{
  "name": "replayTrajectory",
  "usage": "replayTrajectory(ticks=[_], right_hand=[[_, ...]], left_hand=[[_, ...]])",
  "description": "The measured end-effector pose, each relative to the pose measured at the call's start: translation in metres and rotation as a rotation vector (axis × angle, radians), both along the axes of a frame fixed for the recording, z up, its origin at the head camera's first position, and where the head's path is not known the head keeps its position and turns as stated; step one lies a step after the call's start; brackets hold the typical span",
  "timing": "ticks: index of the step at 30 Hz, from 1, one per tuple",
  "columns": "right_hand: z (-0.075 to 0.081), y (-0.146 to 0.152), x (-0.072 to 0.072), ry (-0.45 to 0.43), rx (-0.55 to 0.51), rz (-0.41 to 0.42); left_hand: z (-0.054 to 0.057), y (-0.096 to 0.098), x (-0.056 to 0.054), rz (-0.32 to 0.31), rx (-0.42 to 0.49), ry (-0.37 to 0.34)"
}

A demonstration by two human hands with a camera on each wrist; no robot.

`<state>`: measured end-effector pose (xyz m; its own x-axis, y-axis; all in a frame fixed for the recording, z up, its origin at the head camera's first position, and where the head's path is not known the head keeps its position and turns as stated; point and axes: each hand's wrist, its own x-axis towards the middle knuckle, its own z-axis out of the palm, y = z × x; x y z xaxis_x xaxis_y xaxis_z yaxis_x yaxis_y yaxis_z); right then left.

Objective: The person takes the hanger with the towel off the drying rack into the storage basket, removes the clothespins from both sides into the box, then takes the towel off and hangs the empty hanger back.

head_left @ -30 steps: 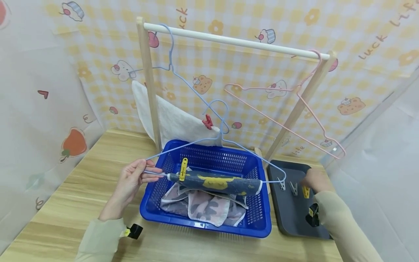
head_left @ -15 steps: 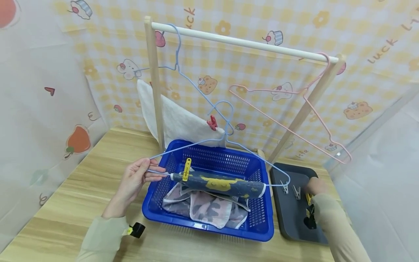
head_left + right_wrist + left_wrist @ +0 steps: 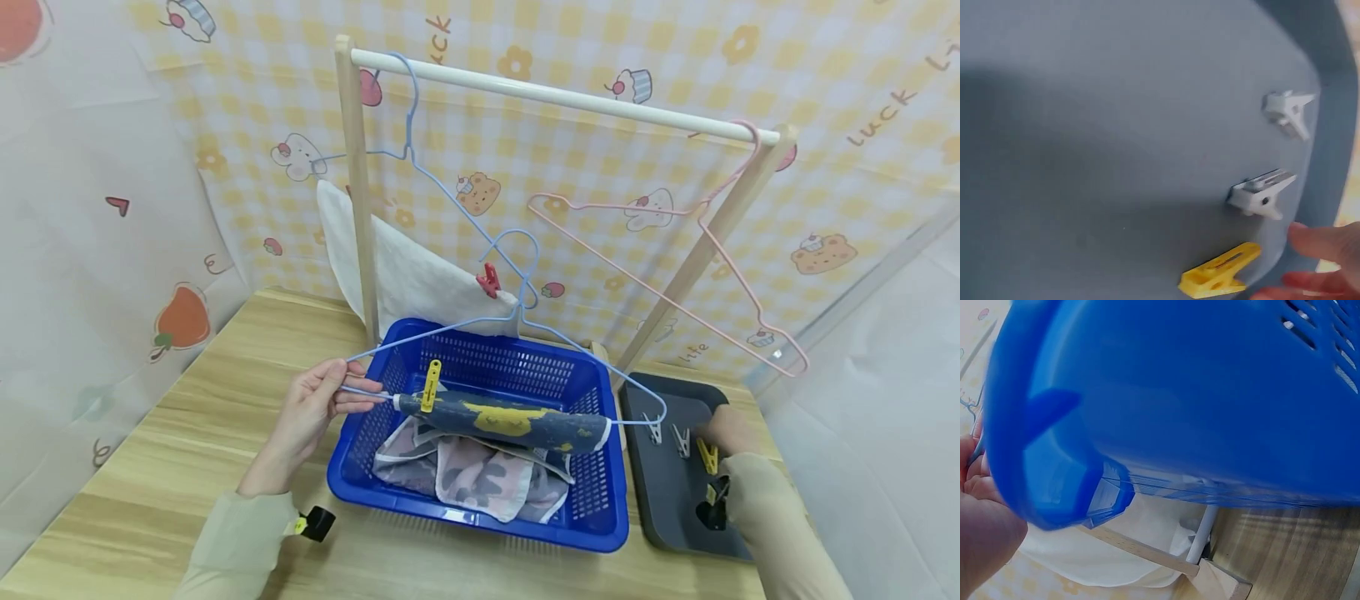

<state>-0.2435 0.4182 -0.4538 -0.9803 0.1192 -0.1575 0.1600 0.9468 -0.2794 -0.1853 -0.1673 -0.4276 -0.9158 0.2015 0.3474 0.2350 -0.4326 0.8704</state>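
In the head view, my left hand [image 3: 311,404] grips the left end of a light blue clothes hanger [image 3: 570,340]. A dark blue cloth [image 3: 450,410] with a yellow pattern and white edging lies over its lower bar, with a yellow clothespin [image 3: 431,386] clipped near the left end. The hanger is over a blue basket [image 3: 480,514]. My right hand [image 3: 731,431] is at the right side of a dark grey tray [image 3: 667,500], beside another yellow clothespin [image 3: 1219,272]. Its thumb and fingers are apart in the right wrist view, with nothing seen between them.
Two pale clothespins [image 3: 1264,192] lie in the tray. Patterned cloths [image 3: 480,483] fill part of the basket. Behind stands a rack [image 3: 570,98] bearing a pink hanger [image 3: 615,267] and another blue hanger with a white cloth [image 3: 420,279] and red clip [image 3: 489,281].
The head view has shifted slightly, so the scene sits a little further right. My right hand has stayed by the tray, uncovering more of the yellow clothespin. My left hand keeps its grip.
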Motion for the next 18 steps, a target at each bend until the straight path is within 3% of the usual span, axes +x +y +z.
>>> replayTrajectory(ticks=[4, 8, 13, 15, 18], right_hand=[[0.008, -0.008, 0.002, 0.245, -0.035, 0.049], [0.027, -0.028, 0.017, 0.495, -0.141, 0.057], [0.047, -0.067, 0.038, 0.811, -0.431, 0.043], [0.054, -0.083, 0.046, 0.923, -0.573, 0.094], [0.066, -0.106, 0.057, 1.055, -0.731, 0.245]], left_hand=[[0.001, 0.001, 0.0, 0.001, 0.007, 0.002], [0.002, 0.002, 0.0, -0.005, 0.016, -0.001], [0.001, 0.003, -0.001, 0.002, 0.031, -0.003], [0.001, 0.003, -0.002, 0.001, 0.034, -0.005], [0.001, 0.004, -0.002, -0.003, 0.037, -0.011]])
